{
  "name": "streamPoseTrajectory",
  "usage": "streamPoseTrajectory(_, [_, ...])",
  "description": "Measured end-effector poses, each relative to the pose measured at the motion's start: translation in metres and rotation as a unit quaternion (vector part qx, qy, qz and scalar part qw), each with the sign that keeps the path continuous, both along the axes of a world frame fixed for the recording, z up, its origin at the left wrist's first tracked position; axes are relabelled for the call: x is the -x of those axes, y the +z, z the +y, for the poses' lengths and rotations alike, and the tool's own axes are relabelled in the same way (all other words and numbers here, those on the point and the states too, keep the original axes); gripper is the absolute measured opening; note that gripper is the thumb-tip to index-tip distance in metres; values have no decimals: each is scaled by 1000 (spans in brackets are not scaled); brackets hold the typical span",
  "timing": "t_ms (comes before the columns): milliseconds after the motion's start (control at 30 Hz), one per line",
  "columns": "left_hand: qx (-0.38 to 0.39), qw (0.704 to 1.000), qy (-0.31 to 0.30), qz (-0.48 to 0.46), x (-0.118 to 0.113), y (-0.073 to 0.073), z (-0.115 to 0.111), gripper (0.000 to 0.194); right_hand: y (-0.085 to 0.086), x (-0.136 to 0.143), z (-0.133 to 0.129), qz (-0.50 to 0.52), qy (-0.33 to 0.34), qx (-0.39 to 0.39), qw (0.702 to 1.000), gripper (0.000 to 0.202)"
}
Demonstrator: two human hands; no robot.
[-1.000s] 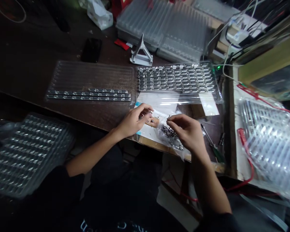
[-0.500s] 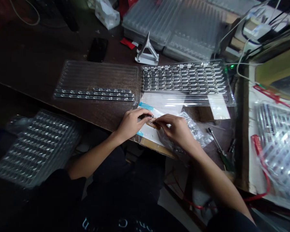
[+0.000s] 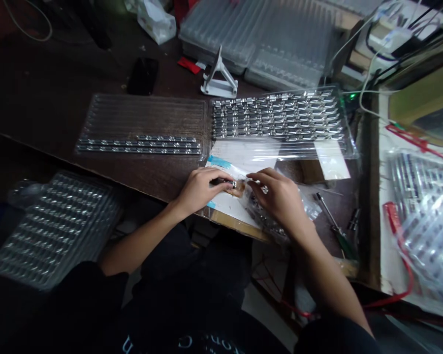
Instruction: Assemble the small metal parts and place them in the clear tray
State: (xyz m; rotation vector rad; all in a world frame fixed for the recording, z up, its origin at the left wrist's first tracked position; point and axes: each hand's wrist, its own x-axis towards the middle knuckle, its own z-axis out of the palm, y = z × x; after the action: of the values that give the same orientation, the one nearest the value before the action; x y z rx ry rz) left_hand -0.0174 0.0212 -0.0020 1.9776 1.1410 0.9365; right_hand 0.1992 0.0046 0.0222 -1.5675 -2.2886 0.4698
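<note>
Dark brown tabletop (image 3: 140, 179), dimly lit; a white sheet (image 3: 245, 152) with blue tape (image 3: 218, 161) lies at its near edge. Left hand (image 3: 201, 191): thumb and fingers pinching a small metal part (image 3: 234, 184) at their tips, just above a tan block (image 3: 237, 191) on the sheet. Right hand (image 3: 275, 192): thumb and forefinger pinched together to the right of the metal part, apart from it; a small shiny piece (image 3: 248, 179) shows at the fingertips, too blurred to identify. Metal part sits between the two hands, in contact with the left only. Clear plastic bag (image 3: 262, 212) lies partly under the right hand. Beyond the hands: clear tray with three rows of parts (image 3: 142, 123) on the left, fuller tray of metal connectors (image 3: 276, 118) on the right. Screwdriver (image 3: 332, 219) lies right of the right hand.
</note>
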Motion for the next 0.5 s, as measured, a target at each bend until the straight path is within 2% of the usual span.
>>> streamPoseTrajectory(167, [-11, 1000, -12, 25, -1, -3, 2, 12, -1, 1, 4, -65, 1, 26, 998, 22])
streamPoseTrajectory(333, [-37, 998, -11, 52, -2, -6, 0, 10, -2, 9, 4, -128, 6, -3, 992, 18])
streamPoseTrajectory(500, [-63, 995, -21, 70, -3, -7, -1, 11, -4, 7, 7, -87, 20, 4, 996, 19])
